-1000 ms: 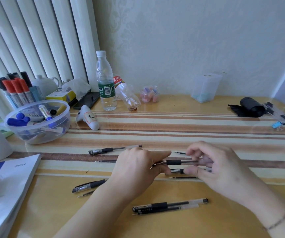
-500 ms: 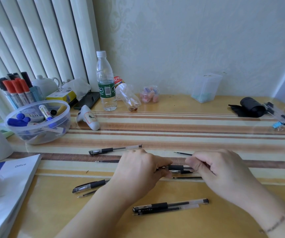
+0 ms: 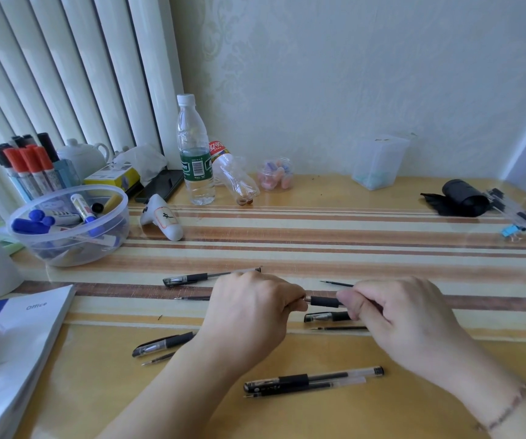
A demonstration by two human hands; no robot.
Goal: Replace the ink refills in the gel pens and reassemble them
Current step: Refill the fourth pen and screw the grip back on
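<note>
Gel pen (image 3: 323, 301) held level over desk (image 3: 318, 198), pinched by left hand (image 3: 249, 315) fingers, gripped by right hand (image 3: 404, 318).
"Office" on booklet (image 3: 18, 331) at left; loose pens, refills underneath.

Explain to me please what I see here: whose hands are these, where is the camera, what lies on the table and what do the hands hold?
There is no machine. A person works with two bare hands, and one wide-angle camera worn on the head looks forward and down, so there is a single view.

The left hand and the right hand together hold one gel pen level above the striped table. Each hand pinches one end; only the pen's black grip shows between them.

More pens lie around the hands, for example a capped pen nearest the camera and another pen behind the left hand. Thin ink refills lie loose too, one by the right hand.

Further back stand a water bottle and a clear bowl of markers. At the left edge lies a booklet.
</note>
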